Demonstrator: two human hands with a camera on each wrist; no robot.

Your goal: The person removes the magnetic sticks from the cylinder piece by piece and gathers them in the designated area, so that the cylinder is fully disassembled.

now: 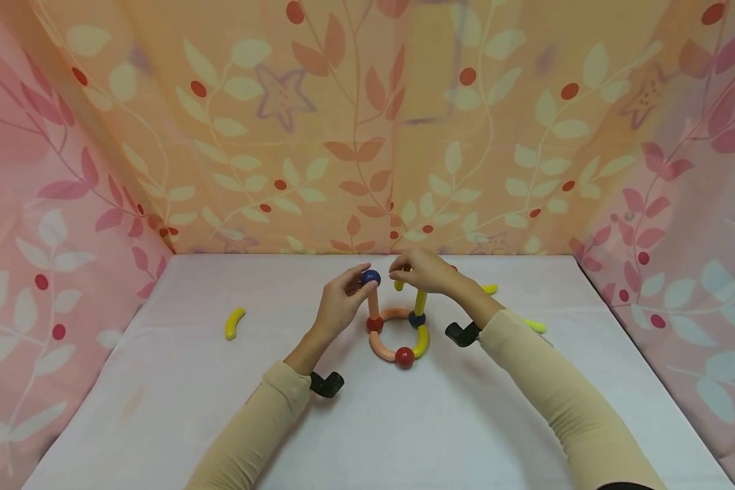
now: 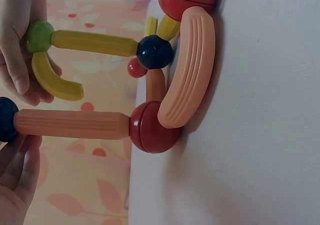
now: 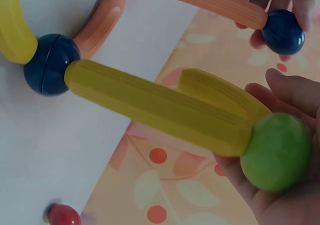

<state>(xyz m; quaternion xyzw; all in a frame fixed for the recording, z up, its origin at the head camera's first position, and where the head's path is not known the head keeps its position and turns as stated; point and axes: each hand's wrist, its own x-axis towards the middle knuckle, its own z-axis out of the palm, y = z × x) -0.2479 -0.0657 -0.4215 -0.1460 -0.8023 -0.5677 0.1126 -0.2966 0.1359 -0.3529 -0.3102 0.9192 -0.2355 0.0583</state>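
Two uprights rise from a ring of balls and curved rods [image 1: 382,347] on the white table [image 1: 177,408]. At the nearer-left one, the left hand [image 1: 338,303] pinches the blue ball [image 1: 371,278] between thumb and fingers, atop an orange rod [image 1: 373,303]. The right hand [image 1: 427,271] curls round the green ball [image 3: 276,152] capping a straight yellow rod [image 3: 160,107]; a curved yellow rod [image 2: 55,80] juts from that ball. Both forearms slant inward, the right hand arched over from the right
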